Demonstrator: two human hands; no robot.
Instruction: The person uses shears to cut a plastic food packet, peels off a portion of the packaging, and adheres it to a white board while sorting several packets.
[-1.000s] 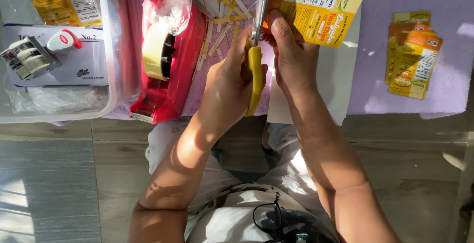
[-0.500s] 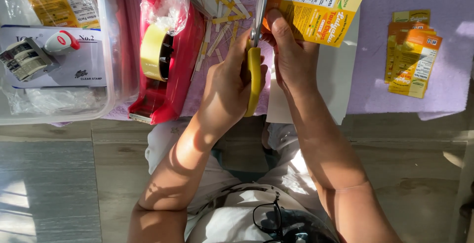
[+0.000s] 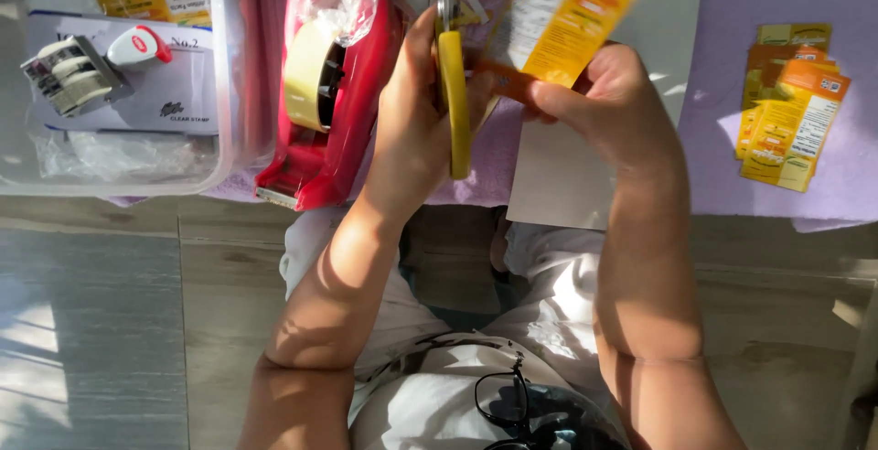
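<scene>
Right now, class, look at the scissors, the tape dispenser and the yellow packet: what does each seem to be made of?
Scissors: yellow handle looks like smooth plastic; blades grey, probably metal.
Tape dispenser: glossy red body, likely hard plastic, judging by its sheen; it carries a pale roll of tape.
Yellow packet: thin printed card or foil, flat and bending; blurred, so uncertain.

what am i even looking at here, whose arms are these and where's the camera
The camera sits on a person's head and looks down, so the arms are the wearer's own. The left hand works yellow-handled scissors, and the right hand holds a yellow-orange printed card at the blades. On the purple mat lie a red tape dispenser, a stack of similar cards and white paper. A clear plastic bin at left holds stamp supplies.
</scene>
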